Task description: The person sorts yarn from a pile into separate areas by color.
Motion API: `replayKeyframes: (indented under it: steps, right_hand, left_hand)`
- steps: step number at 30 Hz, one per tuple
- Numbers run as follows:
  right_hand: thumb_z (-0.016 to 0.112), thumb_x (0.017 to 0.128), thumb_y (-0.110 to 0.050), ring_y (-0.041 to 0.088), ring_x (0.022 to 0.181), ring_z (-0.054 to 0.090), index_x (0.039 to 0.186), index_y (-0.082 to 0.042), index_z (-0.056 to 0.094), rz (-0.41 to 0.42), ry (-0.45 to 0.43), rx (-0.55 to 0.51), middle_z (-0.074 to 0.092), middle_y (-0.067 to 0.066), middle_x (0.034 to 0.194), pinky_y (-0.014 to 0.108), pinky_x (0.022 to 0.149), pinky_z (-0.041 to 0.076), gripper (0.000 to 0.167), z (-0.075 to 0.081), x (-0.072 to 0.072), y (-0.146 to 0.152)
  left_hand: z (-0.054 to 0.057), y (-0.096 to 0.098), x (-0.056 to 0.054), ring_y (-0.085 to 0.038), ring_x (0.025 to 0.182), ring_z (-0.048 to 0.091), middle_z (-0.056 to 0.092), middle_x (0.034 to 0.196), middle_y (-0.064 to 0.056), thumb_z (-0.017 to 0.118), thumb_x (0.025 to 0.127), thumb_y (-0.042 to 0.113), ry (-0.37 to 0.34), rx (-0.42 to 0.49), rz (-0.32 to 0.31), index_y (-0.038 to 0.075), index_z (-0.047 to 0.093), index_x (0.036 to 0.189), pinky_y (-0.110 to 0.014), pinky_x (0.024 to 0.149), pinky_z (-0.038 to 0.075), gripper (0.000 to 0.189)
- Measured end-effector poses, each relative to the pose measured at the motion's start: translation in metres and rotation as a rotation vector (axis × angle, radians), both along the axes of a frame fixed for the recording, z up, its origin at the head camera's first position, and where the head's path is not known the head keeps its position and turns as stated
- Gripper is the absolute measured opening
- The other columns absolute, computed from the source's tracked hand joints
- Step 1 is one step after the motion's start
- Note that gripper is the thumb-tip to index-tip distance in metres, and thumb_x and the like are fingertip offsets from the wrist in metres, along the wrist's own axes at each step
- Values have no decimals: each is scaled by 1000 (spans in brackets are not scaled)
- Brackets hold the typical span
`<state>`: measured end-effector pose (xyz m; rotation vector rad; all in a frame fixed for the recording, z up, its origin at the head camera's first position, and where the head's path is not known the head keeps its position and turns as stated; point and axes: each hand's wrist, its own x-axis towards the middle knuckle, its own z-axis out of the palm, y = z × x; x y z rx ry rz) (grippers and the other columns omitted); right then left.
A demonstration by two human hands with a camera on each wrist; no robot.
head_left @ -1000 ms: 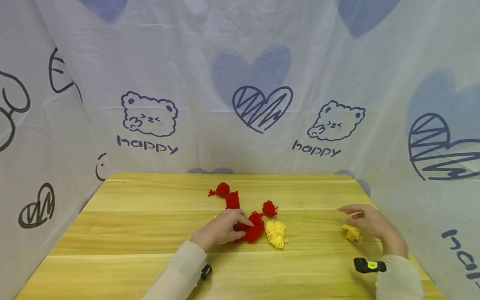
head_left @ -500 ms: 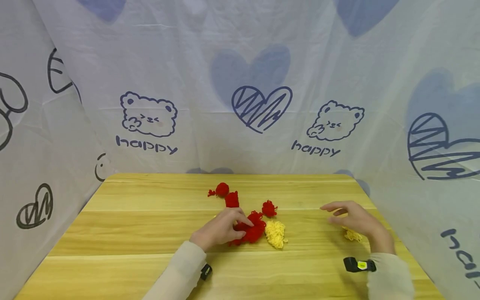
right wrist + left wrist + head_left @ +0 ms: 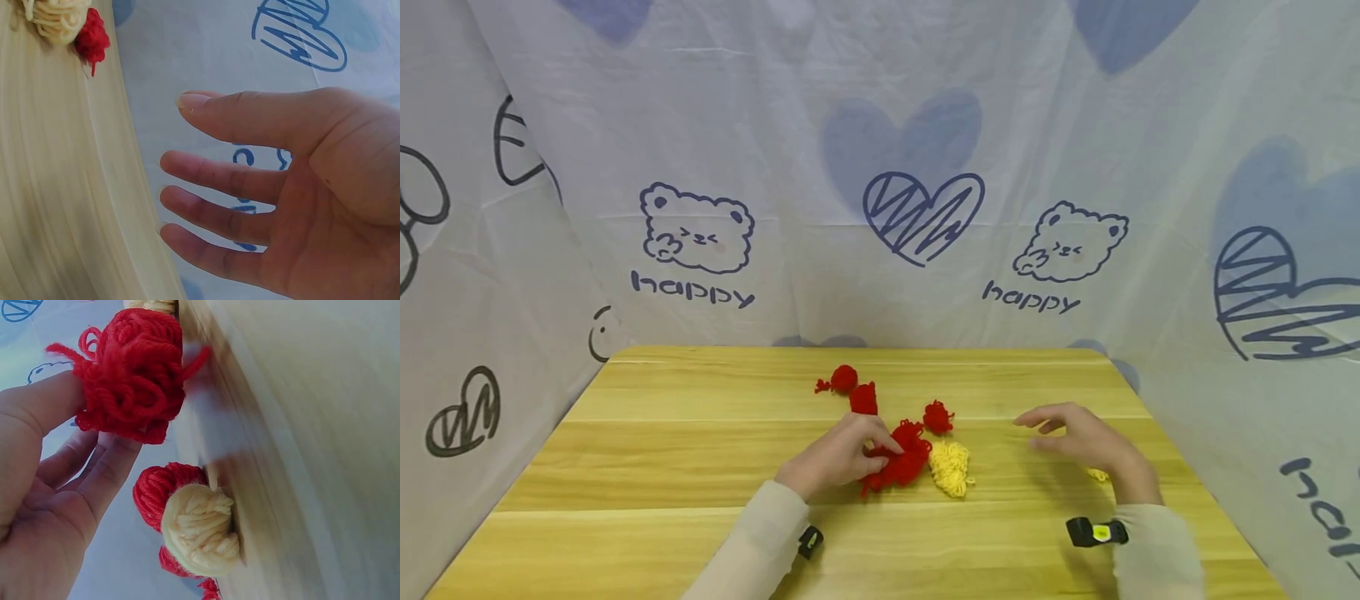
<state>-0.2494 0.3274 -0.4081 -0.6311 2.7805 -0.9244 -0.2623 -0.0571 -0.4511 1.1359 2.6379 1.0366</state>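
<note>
My left hand (image 3: pixel 842 454) pinches a loopy red yarn bundle (image 3: pixel 912 458) between thumb and fingers, at or just above the table; the left wrist view shows the thumb on one side of this yarn (image 3: pixel 134 375) and fingers on the other. Close to its right lies a yellow yarn bundle (image 3: pixel 951 469). My right hand (image 3: pixel 1086 437) hovers over the table's right part, holding nothing, its fingers spread and slightly bent in the right wrist view. Partly behind its wrist shows another yellow yarn piece (image 3: pixel 1098 474).
Behind the left hand are a round red yarn ball (image 3: pixel 844 379) and a red yarn roll (image 3: pixel 863 397). A small red yarn tuft (image 3: pixel 937 417) lies beyond the yellow bundle. A pale yellow ball (image 3: pixel 200 531) shows in the left wrist view. Printed cloth surrounds the wooden table (image 3: pixel 662 467).
My right hand has moved left, away from the yellow yarn piece at the right, which its wrist now partly covers. The left hand has barely shifted and keeps its grip on the red yarn.
</note>
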Motion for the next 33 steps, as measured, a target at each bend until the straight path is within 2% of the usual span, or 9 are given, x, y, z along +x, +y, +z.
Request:
replayKeyframes:
  steps: [7, 14, 19, 27, 33]
  right_hand:
    - [72, 96, -15, 37, 111, 65, 128, -2, 71, 27, -12, -11, 71, 16, 130, 48, 94, 56, 35, -1, 1, -13]
    - [73, 94, -11, 39, 108, 68, 126, 0, 71, 62, 26, -37, 72, 18, 128, 48, 92, 58, 34, -4, -1, -25]
    - [73, 94, -9, 38, 106, 69, 125, 0, 71, 60, 39, -39, 72, 18, 127, 41, 89, 59, 33, -10, -4, -33]
    - [74, 93, -7, 38, 105, 69, 124, -1, 72, 83, 34, -66, 72, 22, 126, 29, 83, 59, 32, -15, -6, -46]
    - [74, 93, -8, 41, 108, 69, 125, 2, 70, 96, 3, -78, 71, 21, 127, 23, 81, 58, 34, -18, -6, -57]
  left_hand:
    - [3, -4, 1, -11, 91, 61, 75, 107, 1, 75, 93, 5, 25, 10, -3, 14, 81, 113, -19, 76, 56, 23]
    - [6, -11, 2, -13, 86, 58, 74, 103, 1, 74, 93, 4, 48, 22, 2, 13, 80, 116, -17, 72, 54, 25]
    - [8, -20, 3, -15, 90, 61, 74, 104, 1, 75, 92, 4, 60, 38, 18, 12, 80, 116, -19, 75, 56, 25]
    - [11, -38, 3, -17, 99, 64, 75, 109, -1, 77, 90, 4, 119, 50, 53, 13, 81, 114, -29, 81, 61, 25]
    - [13, -54, 3, -18, 95, 62, 72, 105, -2, 76, 90, 0, 98, 91, 72, 11, 81, 112, -25, 78, 61, 26]
